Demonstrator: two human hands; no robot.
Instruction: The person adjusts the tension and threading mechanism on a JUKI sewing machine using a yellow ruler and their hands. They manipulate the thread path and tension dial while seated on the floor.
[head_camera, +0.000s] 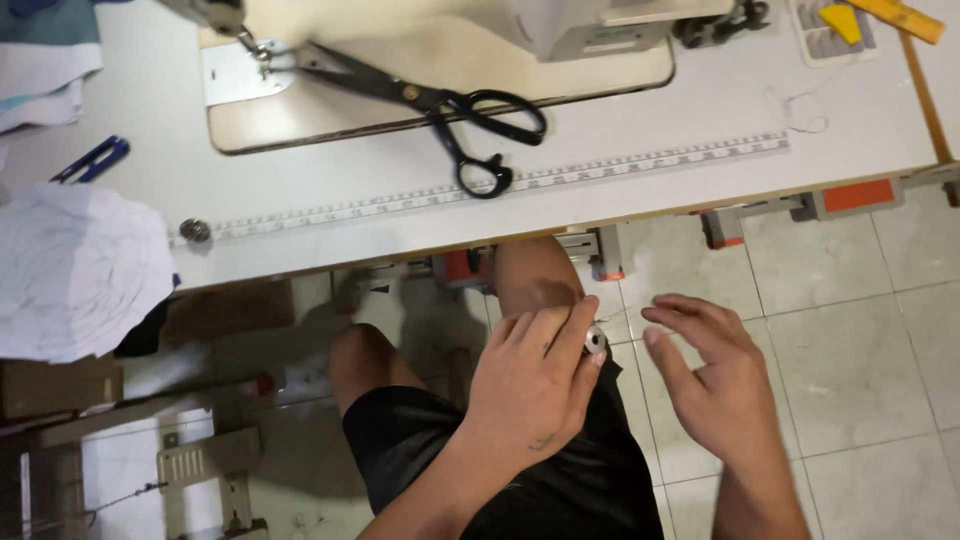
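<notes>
- Hands held low over the lap, below the front edge of the sewing table (640, 190), near each other but not touching.
- Left hand (530, 385) pinching a small round metal bobbin (596, 338) between thumb and forefinger tip; fingers curled, wrist bent inward over the black shorts (560, 490). Pinch grip suits so small a piece, judged from its size.
- Right hand (715, 385) empty, fingers spread and slightly bent, palm turned toward the bobbin, just beside it but apart.
- Thin thread seemingly running from the bobbin toward the right fingers; too fine to confirm.
- Black-handled tailor's scissors (440, 105) lying with blades closed on the sewing-machine bed (330, 110), handles reaching over a white measuring strip (640, 165) along the table front; kept within easy reach, by the look of it.
- Blue thread snips (92, 160) and crumpled white fabric (75, 270) at the table's left end, well apart from both hands.
- Yellow tailor's chalk (845, 20) in a tray at the far right corner.
</notes>
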